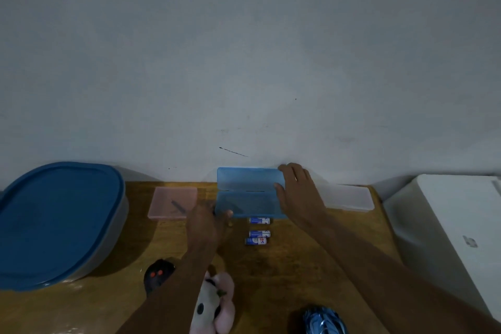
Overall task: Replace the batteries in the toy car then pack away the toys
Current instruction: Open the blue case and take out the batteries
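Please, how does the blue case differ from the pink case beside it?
The blue case stands open, its lid raised toward the wall; the pink case lies flat, seemingly shut. The right hand holds the blue case's lid and is nowhere near the pink case. Both are translucent, rectangular and rest on the table.

The left grip (208, 218) is blurred; whether it pinches anything at the blue case (245, 199) cannot be told. The right grip (295, 192) holds the lid's right end, hiding it and part of the clear case (349, 198) just behind that grip. Below the left grip, the forearm covers part of a black object (156, 275), unidentifiable, and the plush toy (217, 304). The bottom edge cuts the plush toy and the blue toy car (324, 320). Between the grips, the batteries (259, 233) carry print too small to read.
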The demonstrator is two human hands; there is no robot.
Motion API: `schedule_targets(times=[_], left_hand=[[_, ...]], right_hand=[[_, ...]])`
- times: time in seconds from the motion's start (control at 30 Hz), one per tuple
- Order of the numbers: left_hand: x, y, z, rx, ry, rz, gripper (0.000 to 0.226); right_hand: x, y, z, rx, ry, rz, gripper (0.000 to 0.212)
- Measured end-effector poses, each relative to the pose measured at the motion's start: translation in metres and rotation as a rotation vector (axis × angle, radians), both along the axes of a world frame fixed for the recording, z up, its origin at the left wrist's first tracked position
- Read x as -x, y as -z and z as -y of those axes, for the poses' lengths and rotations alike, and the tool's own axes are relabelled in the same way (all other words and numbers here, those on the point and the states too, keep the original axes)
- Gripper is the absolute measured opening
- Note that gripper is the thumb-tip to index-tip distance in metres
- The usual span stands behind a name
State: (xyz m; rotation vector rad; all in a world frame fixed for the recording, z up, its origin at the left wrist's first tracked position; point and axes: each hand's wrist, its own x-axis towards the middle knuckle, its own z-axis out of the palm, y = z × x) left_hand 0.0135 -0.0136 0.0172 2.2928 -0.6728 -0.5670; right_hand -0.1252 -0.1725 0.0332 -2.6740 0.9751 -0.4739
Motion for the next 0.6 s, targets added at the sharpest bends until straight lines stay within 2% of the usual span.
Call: schedule_targets(times=[0.13, 0.43, 0.6], left_hand=[[0.001, -0.002, 0.0, 0.002, -0.005, 0.005, 0.027], [0.0, -0.005, 0.002, -0.02, 0.004, 0.019, 0.025], [0.0, -0.003, 0.001, -0.015, 0.0, 0.019, 0.028]], right_hand=[[0.004, -0.001, -0.001, -0.029, -0.007, -0.019, 0.041], [0.004, -0.009, 0.0, -0.074, 0.051, 0.11, 0.043], [0.022, -0.004, -0.004, 0.079, -0.073, -0.052, 0.024]])
